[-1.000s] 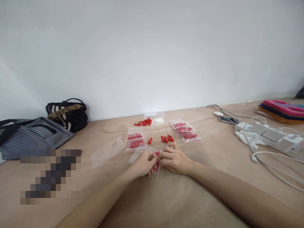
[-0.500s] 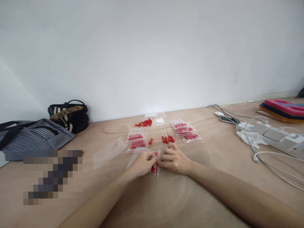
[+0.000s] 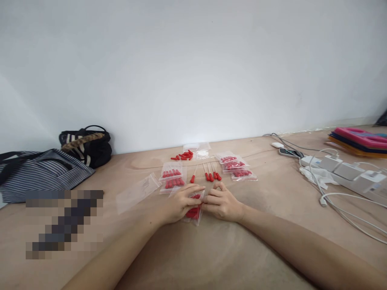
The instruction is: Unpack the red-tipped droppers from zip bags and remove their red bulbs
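A clear zip bag [image 3: 192, 216] of red rubber bulbs lies on the table between my hands. My left hand [image 3: 181, 203] rests over its left side, the thumb pressed on the bag near the opening and the index finger stretched above it. My right hand [image 3: 223, 204] pinches the bag's right edge between thumb and curled fingers. Just beyond my hands lie loose glass droppers with red bulbs [image 3: 211, 177] and a single dropper [image 3: 192, 179]. Filled bags with droppers [image 3: 173, 178] lie to the left, and a stack of filled bags [image 3: 242, 173] to the right.
Loose red bulbs [image 3: 185, 155] and clear bags [image 3: 201, 150] lie at the back by the wall. An unfilled bag [image 3: 136, 194] is at left, near a striped bag [image 3: 48, 173] and a black bag [image 3: 99, 149]. A power strip [image 3: 350, 183] with cables stands at right.
My left hand has opened its curled fingers and spread them over the bag, with the thumb now near the right edge. The bag lies flatter. My right hand has stayed in place.
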`<state>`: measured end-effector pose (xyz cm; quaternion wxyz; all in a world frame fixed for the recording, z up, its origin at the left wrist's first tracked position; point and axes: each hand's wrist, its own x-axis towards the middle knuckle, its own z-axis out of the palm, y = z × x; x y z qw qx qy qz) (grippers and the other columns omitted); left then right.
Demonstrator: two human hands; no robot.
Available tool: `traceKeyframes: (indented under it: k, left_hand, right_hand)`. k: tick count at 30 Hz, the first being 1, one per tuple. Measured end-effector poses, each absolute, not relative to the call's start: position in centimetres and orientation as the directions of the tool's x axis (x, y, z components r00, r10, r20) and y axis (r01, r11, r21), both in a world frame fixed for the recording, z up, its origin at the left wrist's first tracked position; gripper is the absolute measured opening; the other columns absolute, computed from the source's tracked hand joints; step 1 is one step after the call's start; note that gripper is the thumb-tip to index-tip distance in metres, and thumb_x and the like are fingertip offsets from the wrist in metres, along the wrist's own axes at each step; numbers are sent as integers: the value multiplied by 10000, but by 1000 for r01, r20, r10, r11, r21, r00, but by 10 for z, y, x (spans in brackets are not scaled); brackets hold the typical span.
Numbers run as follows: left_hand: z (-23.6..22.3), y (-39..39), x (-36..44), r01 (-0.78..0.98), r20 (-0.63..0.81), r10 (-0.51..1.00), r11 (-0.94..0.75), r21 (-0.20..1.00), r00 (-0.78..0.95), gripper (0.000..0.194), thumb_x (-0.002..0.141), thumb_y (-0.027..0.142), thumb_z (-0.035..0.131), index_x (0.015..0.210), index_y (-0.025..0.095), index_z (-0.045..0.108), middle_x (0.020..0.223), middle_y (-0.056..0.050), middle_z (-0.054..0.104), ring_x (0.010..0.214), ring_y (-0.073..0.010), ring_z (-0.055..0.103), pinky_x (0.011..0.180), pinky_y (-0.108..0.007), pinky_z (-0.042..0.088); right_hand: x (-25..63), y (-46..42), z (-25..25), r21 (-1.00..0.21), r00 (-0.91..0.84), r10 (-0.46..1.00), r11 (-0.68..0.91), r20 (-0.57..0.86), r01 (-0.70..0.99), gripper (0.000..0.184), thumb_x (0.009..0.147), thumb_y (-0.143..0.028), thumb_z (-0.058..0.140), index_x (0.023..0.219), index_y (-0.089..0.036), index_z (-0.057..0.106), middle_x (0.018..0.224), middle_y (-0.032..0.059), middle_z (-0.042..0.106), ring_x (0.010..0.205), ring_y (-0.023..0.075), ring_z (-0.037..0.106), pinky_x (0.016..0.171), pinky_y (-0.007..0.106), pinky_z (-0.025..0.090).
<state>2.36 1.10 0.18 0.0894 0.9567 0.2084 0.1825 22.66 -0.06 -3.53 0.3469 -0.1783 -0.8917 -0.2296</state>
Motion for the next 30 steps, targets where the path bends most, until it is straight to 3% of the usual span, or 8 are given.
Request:
traceKeyframes:
  k: [3, 8, 14, 20, 25, 28, 30]
  left_hand:
    - [2, 16, 28, 322, 346, 384, -920, 224, 856, 238, 848, 211, 435, 835, 214, 673, 1111, -80, 596, 1070, -222, 483, 949, -408, 367]
    - [0, 16, 31, 274, 367, 337, -938, 214, 867, 290, 876, 203, 356, 858, 172, 644, 935, -104, 658, 956, -201, 548, 850, -365, 449]
    - [-1, 12, 33, 319, 310, 402, -904, 285, 862, 318, 875, 197, 298, 841, 170, 613, 922, -103, 648, 945, -185, 568, 840, -334, 462]
    - [4, 14, 27, 401, 332, 499, -857, 322, 800, 349, 851, 159, 285, 812, 168, 631, 933, -99, 649, 882, -172, 589, 813, -300, 463]
    - [9, 11, 13, 559, 239, 657, -743, 368, 715, 310, 857, 238, 353, 1060, 230, 586, 1142, -40, 587, 1031, -169, 539, 917, -279, 401]
    - [10, 1, 1, 649, 179, 744, -654, 388, 643, 452, 824, 351, 446, 1262, 250, 400, 1265, -46, 493, 1141, -201, 461, 974, -342, 353]
    - [9, -8, -9, 654, 151, 747, -647, 393, 648, 570, 791, 391, 494, 1310, 226, 325, 1296, -78, 457, 1157, -227, 446, 967, -372, 359]
  right_hand:
    - [226, -3, -33, 290, -681, 131, 835, 721, 468, 243, 874, -121, 363, 788, -194, 578, 710, -20, 598, 689, 85, 455, 728, 307, 259]
    - [226, -5, -30, 332, -700, 125, 813, 703, 478, 257, 862, -113, 351, 706, -174, 546, 672, -11, 559, 670, 92, 449, 731, 305, 262]
    - [225, -7, -27, 373, -723, 111, 798, 682, 474, 276, 861, -97, 332, 666, -160, 517, 641, -16, 508, 645, 93, 426, 734, 312, 251]
    - [229, -3, -27, 337, -737, 145, 820, 660, 463, 294, 865, -90, 309, 689, -169, 531, 684, -13, 550, 670, 90, 421, 799, 329, 240]
    - [236, 1, -26, 155, -718, 265, 873, 644, 462, 167, 810, -139, 432, 750, -187, 579, 701, -19, 567, 710, 110, 423, 776, 337, 249]
    - [239, -2, -24, -90, -669, 447, 863, 594, 497, 97, 755, -228, 520, 715, -205, 605, 745, -11, 575, 747, 130, 431, 746, 340, 253]
    - [238, -5, -23, -247, -626, 573, 810, 530, 532, 144, 757, -246, 529, 645, -193, 602, 758, -9, 580, 752, 130, 438, 731, 334, 251]
